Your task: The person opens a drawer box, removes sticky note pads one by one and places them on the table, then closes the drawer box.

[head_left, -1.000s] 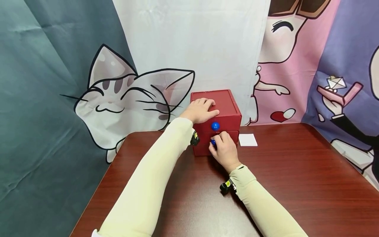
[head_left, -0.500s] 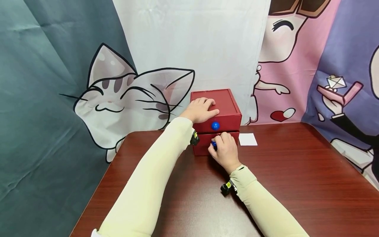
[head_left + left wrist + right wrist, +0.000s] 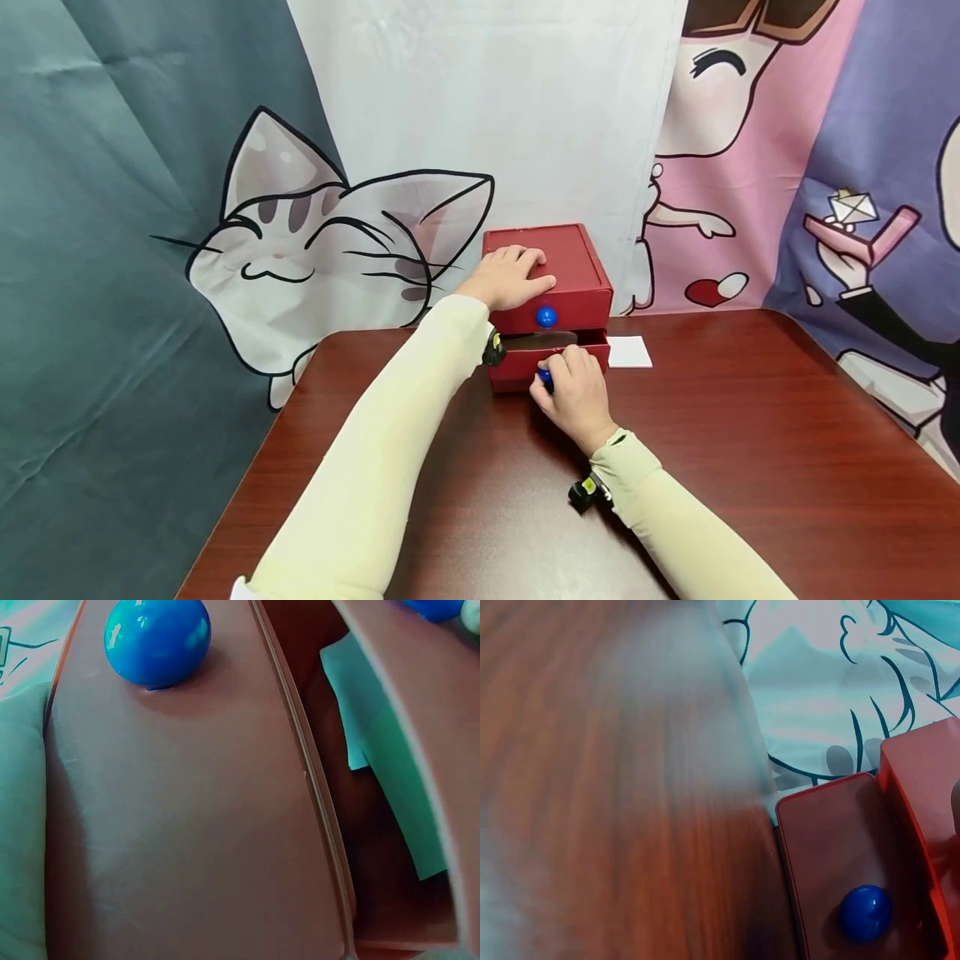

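Note:
A red two-drawer cabinet [image 3: 572,258] stands at the back of the table. My left hand [image 3: 508,279] rests on its top, fingers spread forward. The upper drawer is closed, its round blue knob [image 3: 547,317] bare. Below it, the lower drawer [image 3: 517,367] is pulled part way out. My right hand [image 3: 576,392] pinches that drawer's blue knob [image 3: 545,377] between thumb and fingers. In the left wrist view, flat green-tinted pieces [image 3: 401,795] lie inside the drawer; their kind is unclear. The right wrist view shows a blue knob [image 3: 865,913] but not my right fingers.
A white square card [image 3: 629,352] lies on the brown table [image 3: 750,433], just right of the cabinet. Behind the table hangs a printed curtain [image 3: 570,108] with cartoon figures. Each wrist carries a small black camera [image 3: 581,495].
The lower drawer has slid out from closed, drawn toward me by my right hand, and its inside now shows. My left hand has stayed on the cabinet top.

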Action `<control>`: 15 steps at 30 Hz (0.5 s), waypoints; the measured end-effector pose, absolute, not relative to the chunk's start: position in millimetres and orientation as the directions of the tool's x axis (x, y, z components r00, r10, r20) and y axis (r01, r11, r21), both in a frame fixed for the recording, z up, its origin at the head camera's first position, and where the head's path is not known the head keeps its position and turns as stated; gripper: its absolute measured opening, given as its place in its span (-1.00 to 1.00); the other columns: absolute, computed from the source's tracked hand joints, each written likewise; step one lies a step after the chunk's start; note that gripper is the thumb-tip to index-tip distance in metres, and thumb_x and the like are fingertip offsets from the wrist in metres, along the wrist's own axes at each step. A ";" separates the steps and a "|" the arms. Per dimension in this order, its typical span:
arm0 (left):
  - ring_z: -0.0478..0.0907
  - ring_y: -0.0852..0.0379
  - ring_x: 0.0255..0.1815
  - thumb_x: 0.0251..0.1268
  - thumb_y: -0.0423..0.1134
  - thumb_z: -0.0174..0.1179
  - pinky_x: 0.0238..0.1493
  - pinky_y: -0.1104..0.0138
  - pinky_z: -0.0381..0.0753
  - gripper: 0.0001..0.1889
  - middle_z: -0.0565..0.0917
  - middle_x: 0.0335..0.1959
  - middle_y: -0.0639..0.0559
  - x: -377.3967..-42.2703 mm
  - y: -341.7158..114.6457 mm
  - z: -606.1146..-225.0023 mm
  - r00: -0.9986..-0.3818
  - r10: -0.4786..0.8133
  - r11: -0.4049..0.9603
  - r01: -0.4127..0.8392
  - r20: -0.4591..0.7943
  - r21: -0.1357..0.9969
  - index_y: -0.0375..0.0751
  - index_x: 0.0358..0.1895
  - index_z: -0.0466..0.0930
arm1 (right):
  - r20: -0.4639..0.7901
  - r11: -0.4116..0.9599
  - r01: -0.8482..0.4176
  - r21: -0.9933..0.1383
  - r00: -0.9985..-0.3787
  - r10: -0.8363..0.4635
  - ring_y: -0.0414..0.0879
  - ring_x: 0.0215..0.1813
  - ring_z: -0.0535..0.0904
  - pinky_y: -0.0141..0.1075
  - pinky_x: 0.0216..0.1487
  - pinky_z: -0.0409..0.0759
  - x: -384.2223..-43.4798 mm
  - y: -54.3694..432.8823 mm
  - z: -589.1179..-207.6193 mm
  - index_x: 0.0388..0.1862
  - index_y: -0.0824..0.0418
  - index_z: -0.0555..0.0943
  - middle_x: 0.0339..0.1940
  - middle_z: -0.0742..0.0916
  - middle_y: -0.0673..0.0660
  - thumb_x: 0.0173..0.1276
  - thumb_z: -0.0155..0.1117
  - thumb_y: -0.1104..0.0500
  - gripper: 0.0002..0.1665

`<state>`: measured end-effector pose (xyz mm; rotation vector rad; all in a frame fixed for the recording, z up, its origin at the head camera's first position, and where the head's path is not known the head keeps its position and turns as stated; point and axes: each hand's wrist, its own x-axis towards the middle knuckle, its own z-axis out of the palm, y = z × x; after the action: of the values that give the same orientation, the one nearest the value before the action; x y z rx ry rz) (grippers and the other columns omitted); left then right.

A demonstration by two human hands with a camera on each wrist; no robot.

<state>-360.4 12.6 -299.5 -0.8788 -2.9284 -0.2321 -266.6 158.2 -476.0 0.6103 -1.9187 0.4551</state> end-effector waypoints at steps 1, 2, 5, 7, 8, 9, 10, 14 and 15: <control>0.21 -0.02 0.47 0.49 0.31 -0.14 0.52 0.05 0.10 -0.46 0.33 0.42 0.00 -360.5 12.5 -299.1 -0.833 0.541 0.825 0.552 0.114 0.122 0.14 0.35 0.32 | 0.915 0.798 -0.601 -0.041 -0.344 -0.211 0.15 -0.43 0.44 -0.02 -0.42 0.38 -265.5 158.1 -475.9 -0.33 0.27 0.54 -0.42 0.49 0.19 0.19 0.21 0.18 -0.84; 0.21 -0.03 0.47 0.49 0.31 -0.14 0.52 0.04 0.10 -0.46 0.33 0.42 0.00 -360.4 12.4 -298.8 -0.833 0.542 0.824 0.553 0.113 0.125 0.14 0.35 0.31 | 0.916 0.797 -0.603 -0.040 -0.341 -0.212 0.14 -0.44 0.44 -0.03 -0.42 0.37 -264.3 158.0 -475.9 -0.33 0.27 0.54 -0.42 0.48 0.19 0.19 0.22 0.18 -0.84; 0.20 -0.03 0.47 0.49 0.31 -0.14 0.53 0.04 0.09 -0.46 0.33 0.42 0.00 -360.3 12.2 -298.3 -0.831 0.545 0.821 0.556 0.111 0.130 0.14 0.35 0.31 | 0.920 0.791 -0.610 -0.037 -0.329 -0.211 0.11 -0.46 0.42 -0.03 -0.44 0.37 -261.2 158.1 -475.8 -0.34 0.26 0.54 -0.43 0.47 0.18 0.16 0.24 0.19 -0.84; 0.20 -0.03 0.47 0.49 0.31 -0.14 0.53 0.05 0.09 -0.46 0.33 0.42 0.00 -361.1 12.3 -298.6 -0.830 0.546 0.821 0.557 0.111 0.126 0.14 0.35 0.31 | 0.921 0.789 -0.613 -0.030 -0.324 -0.216 0.11 -0.48 0.42 -0.02 -0.45 0.39 -259.1 158.5 -475.6 -0.35 0.26 0.54 -0.44 0.47 0.18 0.15 0.25 0.20 -0.84; 0.20 -0.03 0.47 0.49 0.31 -0.14 0.53 0.05 0.09 -0.46 0.33 0.41 0.00 -361.5 12.1 -298.9 -0.830 0.546 0.821 0.557 0.112 0.124 0.15 0.35 0.31 | 0.920 0.790 -0.613 -0.025 -0.323 -0.222 0.11 -0.48 0.42 -0.02 -0.44 0.39 -258.0 158.6 -475.4 -0.35 0.27 0.53 -0.44 0.47 0.18 0.15 0.25 0.20 -0.84; 0.21 -0.02 0.47 0.49 0.31 -0.14 0.53 0.05 0.09 -0.47 0.34 0.41 0.00 -361.9 11.9 -299.1 -0.831 0.545 0.822 0.556 0.113 0.122 0.15 0.35 0.31 | 0.920 0.790 -0.613 -0.020 -0.321 -0.226 0.11 -0.48 0.42 -0.02 -0.45 0.40 -257.0 158.8 -475.1 -0.35 0.27 0.53 -0.44 0.47 0.18 0.15 0.25 0.19 -0.84; 0.21 -0.02 0.47 0.49 0.31 -0.14 0.53 0.06 0.09 -0.47 0.34 0.41 0.00 -362.2 11.8 -299.4 -0.831 0.544 0.823 0.555 0.113 0.121 0.15 0.34 0.31 | 0.918 0.791 -0.612 -0.014 -0.320 -0.232 0.12 -0.48 0.42 -0.01 -0.45 0.41 -256.0 159.0 -474.8 -0.36 0.27 0.53 -0.44 0.47 0.18 0.16 0.25 0.19 -0.84; 0.21 -0.02 0.46 0.49 0.30 -0.14 0.52 0.05 0.09 -0.47 0.33 0.41 0.00 -362.8 11.7 -300.1 -0.833 0.542 0.823 0.553 0.113 0.126 0.15 0.34 0.31 | 0.913 0.795 -0.607 0.008 -0.320 -0.254 0.14 -0.46 0.43 -0.01 -0.44 0.43 -251.5 159.3 -472.9 -0.37 0.28 0.51 -0.44 0.47 0.19 0.19 0.24 0.17 -0.82; 0.21 -0.02 0.46 0.49 0.30 -0.13 0.52 0.05 0.09 -0.47 0.33 0.41 0.00 -362.6 11.7 -300.1 -0.833 0.542 0.823 0.553 0.114 0.129 0.15 0.34 0.31 | 0.912 0.795 -0.607 0.011 -0.320 -0.257 0.14 -0.46 0.43 -0.01 -0.44 0.43 -250.4 159.3 -472.3 -0.38 0.29 0.51 -0.44 0.47 0.19 0.19 0.24 0.17 -0.82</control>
<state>-362.6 11.7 -300.1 -0.8810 -2.9302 -0.2406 -250.4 159.3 -472.3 0.6532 -1.9081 0.4069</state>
